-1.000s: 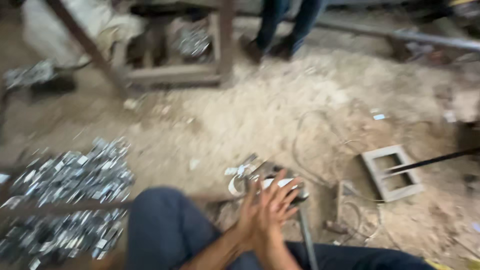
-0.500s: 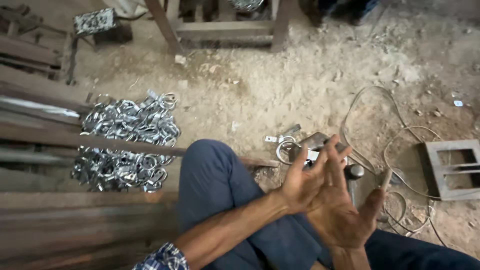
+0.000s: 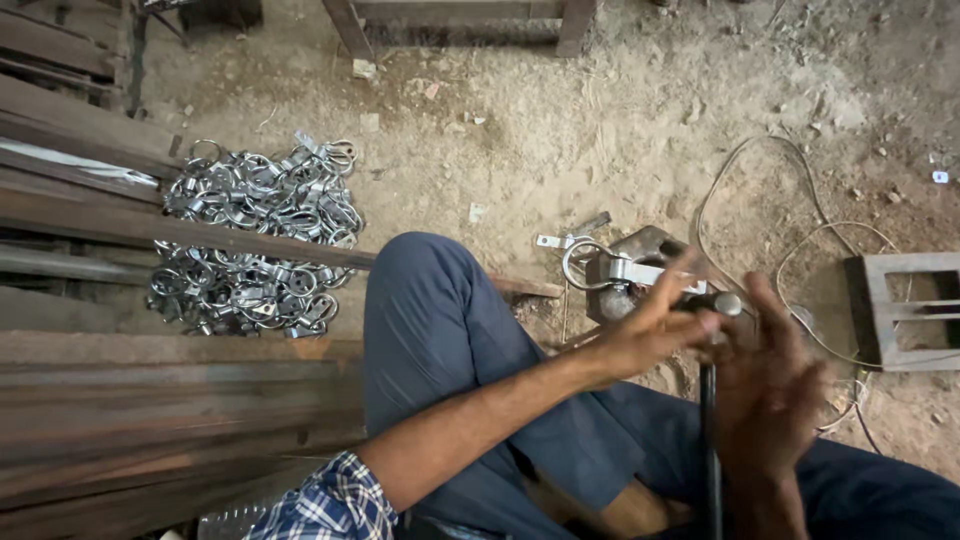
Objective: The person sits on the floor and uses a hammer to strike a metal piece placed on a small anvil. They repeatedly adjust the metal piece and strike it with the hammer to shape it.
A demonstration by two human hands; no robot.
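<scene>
Two hands meet above the person's lap, over a dirt floor (image 3: 620, 130); the left hand (image 3: 650, 325) reaches in from the lower left, its fingers stretched toward the top of a dark upright rod (image 3: 708, 440) and touching the small metal knob at the rod's head; whether those fingers grip the knob or only rest on it cannot be told through the blur; the right hand (image 3: 770, 390) stands just beside it, palm open and fingers spread, released and holding nothing; the rod rises between the two hands from the bottom edge of the view, in front of the blue trouser leg (image 3: 440, 330); just beyond the left hand, on the floor, lies a shiny metal ring clamp (image 3: 600, 268) set against a dark block of metal (image 3: 645, 245); a thin wire (image 3: 790, 190) loops over the ground to the right of it; near the right edge lies a grey rectangular frame (image 3: 900, 310); well apart on the left, a heap of bright metal rings (image 3: 255, 240) is piled on the dirt, crossed by a rusty flat bar (image 3: 170, 232); more rusty bars and planks fill the lower left corner.
</scene>
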